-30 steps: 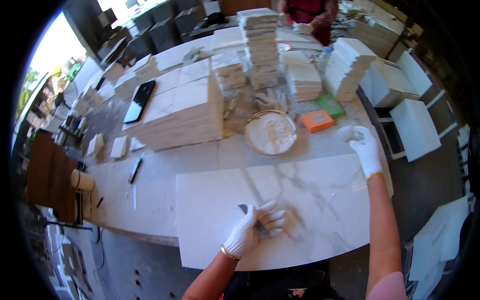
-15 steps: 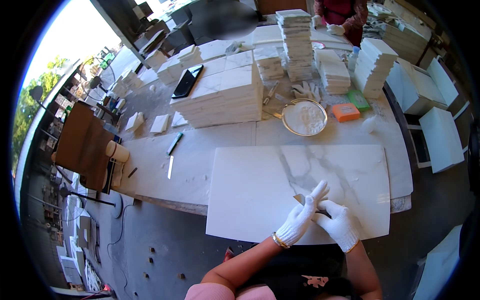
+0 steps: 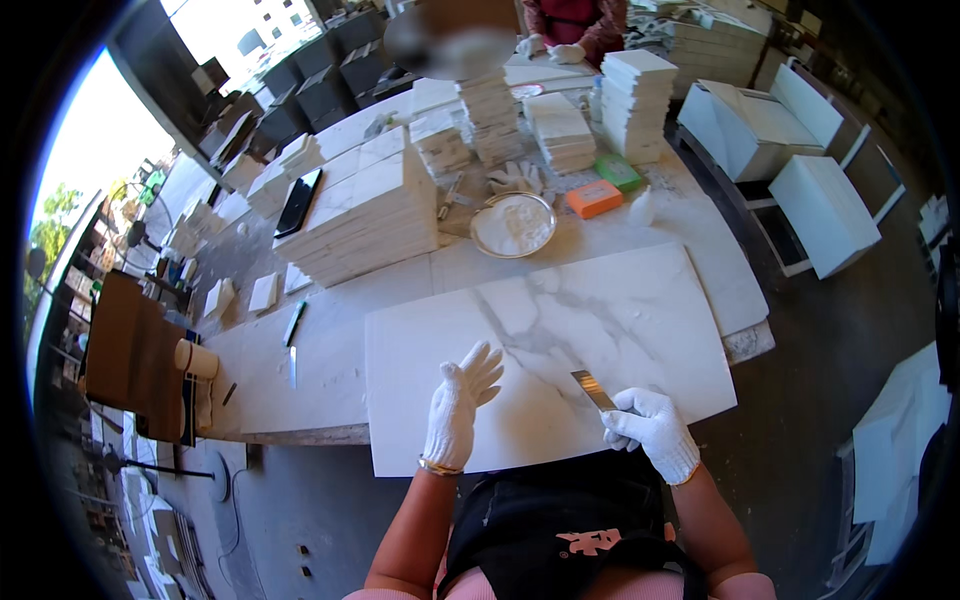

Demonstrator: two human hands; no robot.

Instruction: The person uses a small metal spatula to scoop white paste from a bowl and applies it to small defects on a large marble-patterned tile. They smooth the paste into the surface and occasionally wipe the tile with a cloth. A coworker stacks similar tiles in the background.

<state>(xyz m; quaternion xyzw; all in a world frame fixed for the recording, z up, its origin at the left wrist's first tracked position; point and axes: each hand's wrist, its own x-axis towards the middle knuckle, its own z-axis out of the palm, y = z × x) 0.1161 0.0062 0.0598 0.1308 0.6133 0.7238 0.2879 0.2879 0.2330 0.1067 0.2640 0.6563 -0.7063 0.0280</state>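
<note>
A large white marble-look slab (image 3: 560, 340) with grey veins lies on the worktable in front of me. My right hand (image 3: 650, 430), in a white knit glove, grips a flat metal scraper blade (image 3: 592, 390) above the slab's near right part. The blade points up and left; its lower end is hidden in my fingers. Over the slab's left part, my left hand (image 3: 460, 405), gloved the same way, is raised with its fingers spread and holds nothing.
Beyond the slab stand a round metal bowl of white powder (image 3: 513, 224), an orange box (image 3: 594, 199) and a green box (image 3: 618, 173). A phone (image 3: 298, 203) rests on stacked tiles (image 3: 370, 215). A cutter knife (image 3: 294, 323) lies left. Across the table is a person with gloved hands (image 3: 566, 53).
My hands were close together over the slab and have moved apart, the left one leftward. The scraper is now clearly in the right hand alone. The whole view has turned.
</note>
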